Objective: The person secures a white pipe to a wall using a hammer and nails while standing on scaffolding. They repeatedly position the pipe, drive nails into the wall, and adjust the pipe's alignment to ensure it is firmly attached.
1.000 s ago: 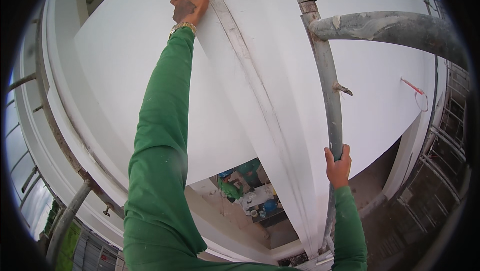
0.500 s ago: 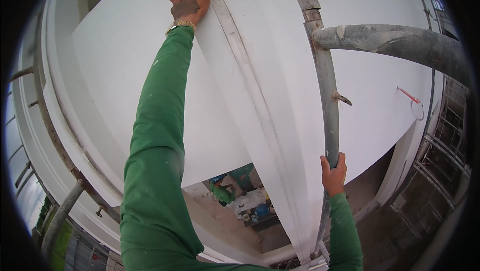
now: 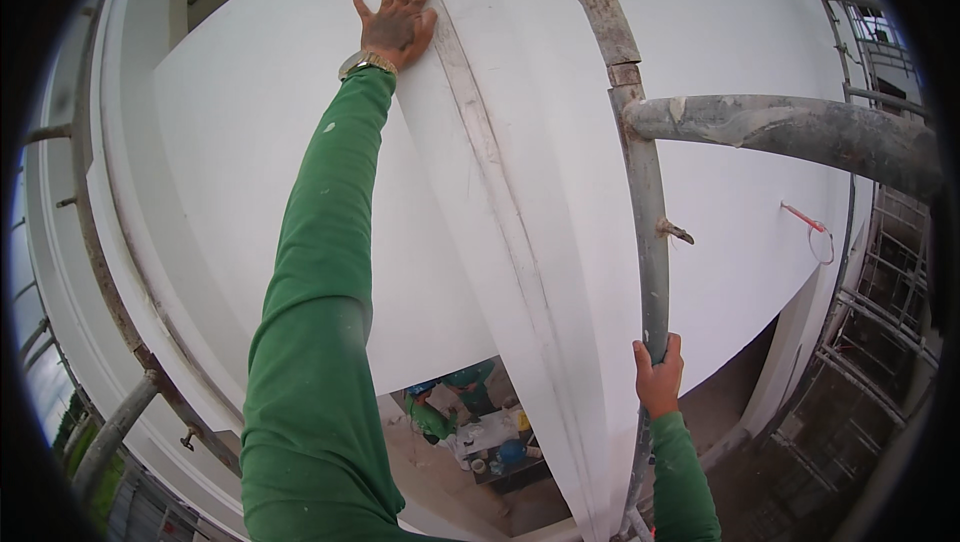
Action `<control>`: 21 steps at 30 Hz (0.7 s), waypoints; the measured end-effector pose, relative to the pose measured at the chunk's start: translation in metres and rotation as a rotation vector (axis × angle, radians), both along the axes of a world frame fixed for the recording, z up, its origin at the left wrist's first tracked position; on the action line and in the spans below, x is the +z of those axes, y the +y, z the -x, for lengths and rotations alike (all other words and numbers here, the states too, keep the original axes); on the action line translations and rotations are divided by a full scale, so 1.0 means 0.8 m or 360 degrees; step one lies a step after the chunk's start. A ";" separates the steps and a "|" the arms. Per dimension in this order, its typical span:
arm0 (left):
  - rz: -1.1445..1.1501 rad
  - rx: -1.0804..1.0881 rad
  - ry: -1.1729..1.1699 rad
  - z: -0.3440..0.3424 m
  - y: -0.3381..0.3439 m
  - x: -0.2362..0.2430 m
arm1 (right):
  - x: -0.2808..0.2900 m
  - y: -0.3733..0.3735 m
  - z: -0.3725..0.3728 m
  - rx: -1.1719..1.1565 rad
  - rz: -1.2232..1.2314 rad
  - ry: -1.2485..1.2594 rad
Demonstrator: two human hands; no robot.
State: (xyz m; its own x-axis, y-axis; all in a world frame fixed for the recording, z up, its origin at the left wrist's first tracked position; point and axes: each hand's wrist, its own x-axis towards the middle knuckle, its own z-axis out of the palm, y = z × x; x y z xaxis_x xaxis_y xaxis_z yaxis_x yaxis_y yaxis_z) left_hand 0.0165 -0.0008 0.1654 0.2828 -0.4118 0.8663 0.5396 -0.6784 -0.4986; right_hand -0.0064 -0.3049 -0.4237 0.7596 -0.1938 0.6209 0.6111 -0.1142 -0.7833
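Note:
My left hand [image 3: 398,24] reaches up and lies on a white wall [image 3: 280,152], its fingers outstretched and its fingertips at a raised strip [image 3: 480,132]. The strip runs down the surface with scuffed, dirty marks. A green sleeve covers the arm, and a metal-band watch [image 3: 368,64] is on the wrist. Lower right, my right hand [image 3: 659,379] is closed round an upright grey scaffold pole [image 3: 648,242], with the thumb up along it. A short metal peg [image 3: 676,231] sticks out of the pole above that hand.
A thick horizontal scaffold tube [image 3: 780,127] joins the pole and extends right. Far below, co-workers in green [image 3: 430,417] stand by a cluttered table [image 3: 515,482]. More scaffolding [image 3: 885,342] rises at right, with a rusty pole [image 3: 105,272] at left. A red-tipped piece [image 3: 803,216] projects from the wall.
The view has shifted, so the pole and crossbar appear lower. My left hand has turned, its fingers now leaning toward the strip. My right hand keeps its grip on the pole.

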 end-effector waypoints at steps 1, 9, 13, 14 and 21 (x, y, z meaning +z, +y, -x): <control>0.0011 -0.0020 0.0013 0.001 -0.001 0.000 | -0.002 0.001 0.000 0.0002 -0.0004 0.0004; 0.0179 -0.0147 -0.0010 -0.011 -0.021 -0.011 | -0.002 0.003 0.003 0.0021 -0.0110 -0.0014; 0.0261 -0.0033 0.0031 -0.001 -0.026 -0.009 | -0.004 0.004 0.004 0.0009 -0.0092 -0.0032; 0.0272 -0.0014 0.0041 -0.004 -0.032 -0.010 | -0.004 0.003 0.005 0.0009 -0.0090 -0.0020; 0.0354 0.0030 0.0037 -0.005 -0.036 -0.015 | -0.002 -0.001 0.003 -0.0027 -0.0102 -0.0058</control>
State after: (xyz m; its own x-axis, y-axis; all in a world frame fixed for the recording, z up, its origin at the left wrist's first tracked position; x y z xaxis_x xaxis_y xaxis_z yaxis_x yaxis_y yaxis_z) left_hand 0.0209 -0.0297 0.1538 0.3095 -0.2060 0.9283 0.5432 -0.7630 -0.3504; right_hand -0.0091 -0.3061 -0.4257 0.7328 -0.2465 0.6342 0.6380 -0.0752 -0.7664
